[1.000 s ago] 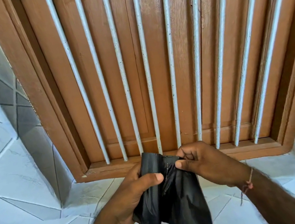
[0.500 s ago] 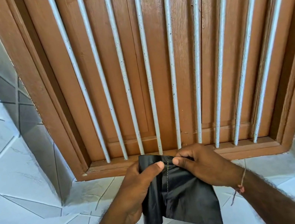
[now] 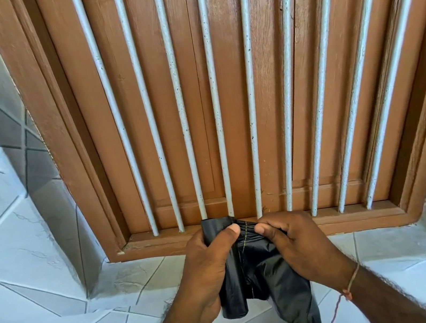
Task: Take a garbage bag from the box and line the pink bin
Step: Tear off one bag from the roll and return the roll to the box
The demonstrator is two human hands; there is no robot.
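Observation:
I hold a black garbage bag roll [image 3: 256, 275] in both hands in front of a window sill. My left hand [image 3: 209, 263] grips the rolled part, thumb pressed on its top edge. My right hand [image 3: 298, 242] pinches the loose bag on the other side of a perforated seam that runs between my thumbs. The plastic at the seam's top is stretched into thin strands. The loose bag hangs down past the bottom of the view. Neither the box nor the pink bin is in view.
A brown wooden window [image 3: 224, 103] with shut shutters and several pale vertical bars [image 3: 186, 137] fills the view ahead. Its sill [image 3: 356, 217] is just beyond my hands. White marbled tiles [image 3: 28, 276] cover the wall around and the ledge below.
My hands have risen closer to the sill and the thumbs have drawn together at the seam. The plastic between them has gone from slack to stretched at the top.

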